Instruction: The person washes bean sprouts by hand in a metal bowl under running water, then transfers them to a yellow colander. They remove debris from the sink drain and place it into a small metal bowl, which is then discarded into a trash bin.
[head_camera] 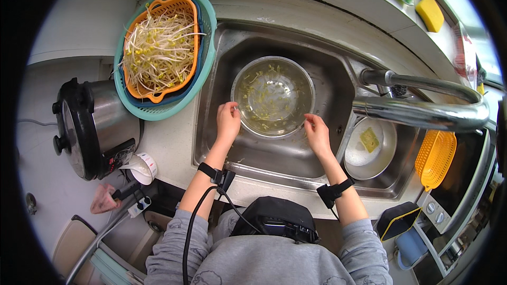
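A round metal bowl (pixel 234 87) of water sits in the large basin of a stainless steel sink (pixel 269 162). Loose bits of bean sprouts (pixel 257 114), many with yellow heads, float or lie in the water. At the bowl's left rim, my left hand (pixel 228 122) pinches the edge with thumb and fingers. My right hand (pixel 318 133) has its fingertips on the lower right rim in the same way. To the upper left, a heap of bean sprouts (pixel 160 49) fills an orange plastic basket (pixel 197 53), nested in a dark blue one inside a teal colander (pixel 210 55).
A curved metal faucet (pixel 420 113) reaches over the small basin, where a metal pan (pixel 386 162) holds a yellow-green scouring pad (pixel 369 139). A yellow perforated basket (pixel 435 158) stands right of the sink. An electric pressure cooker (pixel 107 111) is at left. A yellow sponge (pixel 429 13) lies on the ledge.
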Tool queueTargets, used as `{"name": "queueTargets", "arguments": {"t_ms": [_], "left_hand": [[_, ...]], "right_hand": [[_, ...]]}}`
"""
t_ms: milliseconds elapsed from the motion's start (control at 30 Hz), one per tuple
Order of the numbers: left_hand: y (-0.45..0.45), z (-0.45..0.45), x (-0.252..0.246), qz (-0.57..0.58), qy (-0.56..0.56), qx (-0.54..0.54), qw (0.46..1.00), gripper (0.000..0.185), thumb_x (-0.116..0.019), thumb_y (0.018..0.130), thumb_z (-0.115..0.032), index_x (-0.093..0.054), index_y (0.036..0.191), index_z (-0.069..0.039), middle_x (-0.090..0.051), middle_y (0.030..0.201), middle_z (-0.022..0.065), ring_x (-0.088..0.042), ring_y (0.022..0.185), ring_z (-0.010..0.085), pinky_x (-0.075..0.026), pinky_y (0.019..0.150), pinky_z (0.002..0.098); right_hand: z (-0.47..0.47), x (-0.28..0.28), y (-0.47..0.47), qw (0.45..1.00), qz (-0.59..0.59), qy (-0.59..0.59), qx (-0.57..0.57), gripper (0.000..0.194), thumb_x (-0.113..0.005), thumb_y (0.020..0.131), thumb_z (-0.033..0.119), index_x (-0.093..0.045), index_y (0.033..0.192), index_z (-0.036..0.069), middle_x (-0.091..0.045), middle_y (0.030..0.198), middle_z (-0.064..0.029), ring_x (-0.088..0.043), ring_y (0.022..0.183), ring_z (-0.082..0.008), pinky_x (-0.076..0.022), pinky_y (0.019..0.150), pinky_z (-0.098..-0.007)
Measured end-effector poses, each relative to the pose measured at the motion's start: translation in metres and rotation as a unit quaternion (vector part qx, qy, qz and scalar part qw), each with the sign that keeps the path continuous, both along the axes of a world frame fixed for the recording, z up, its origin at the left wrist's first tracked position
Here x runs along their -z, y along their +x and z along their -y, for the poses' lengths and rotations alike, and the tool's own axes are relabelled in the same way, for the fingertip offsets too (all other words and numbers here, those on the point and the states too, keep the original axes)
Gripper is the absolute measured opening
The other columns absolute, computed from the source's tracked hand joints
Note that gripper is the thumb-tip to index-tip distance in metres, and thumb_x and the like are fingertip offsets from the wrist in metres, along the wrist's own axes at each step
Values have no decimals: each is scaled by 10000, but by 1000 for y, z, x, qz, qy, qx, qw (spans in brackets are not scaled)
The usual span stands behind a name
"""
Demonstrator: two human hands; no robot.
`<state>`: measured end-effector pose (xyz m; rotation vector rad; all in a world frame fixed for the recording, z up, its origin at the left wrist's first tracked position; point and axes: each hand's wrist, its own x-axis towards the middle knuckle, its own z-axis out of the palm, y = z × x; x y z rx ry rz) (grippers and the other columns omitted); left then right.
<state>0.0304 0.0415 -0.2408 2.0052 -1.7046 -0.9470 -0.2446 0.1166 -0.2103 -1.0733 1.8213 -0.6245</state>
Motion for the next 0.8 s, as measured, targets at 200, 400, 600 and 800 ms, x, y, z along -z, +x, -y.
{"name": "queueTargets", "arguments": {"t_ms": [200, 400, 600, 800], "left_hand": [[3, -3, 11, 62, 120, -8, 991, 501, -624, 788, -15, -441, 1254, 7, -579, 1087, 230, -578, 990, 368, -468, 834, 420], [6, 2, 21, 67, 133, 19, 989, 416, -651, 758, 27, -500, 1145, -4, -662, 870, 168, -662, 817, 283, -505, 701, 379], [7, 5, 21, 44, 148, 14, 988, 362, -642, 753, 46, -515, 1089, 0, -662, 875, 171, -661, 820, 296, -503, 699, 379], [6, 7, 18, 41, 189, 10, 981, 462, -620, 768, 19, -468, 1204, 26, -628, 1007, 245, -596, 977, 397, -483, 805, 446]], "right_hand": [[-12, 12, 10, 928, -234, -152, -249, 316, -601, 770, 48, -586, 1080, -11, -551, 1187, -180, -470, 1194, -348, -383, 1012, -429], [5, 28, 21, 908, -266, -125, -300, 444, -613, 744, 58, -511, 1161, -57, -498, 1250, -215, -459, 1193, -349, -350, 1046, -427], [22, 32, 26, 939, -227, -71, -250, 809, -713, 689, 58, -286, 1369, -39, -345, 1365, -276, -415, 1214, -416, -364, 1032, -432], [55, 43, 44, 965, -152, 15, -212, 927, -747, 667, 133, -226, 1428, 34, -311, 1373, -308, -371, 1241, -457, -366, 1027, -446]]}}
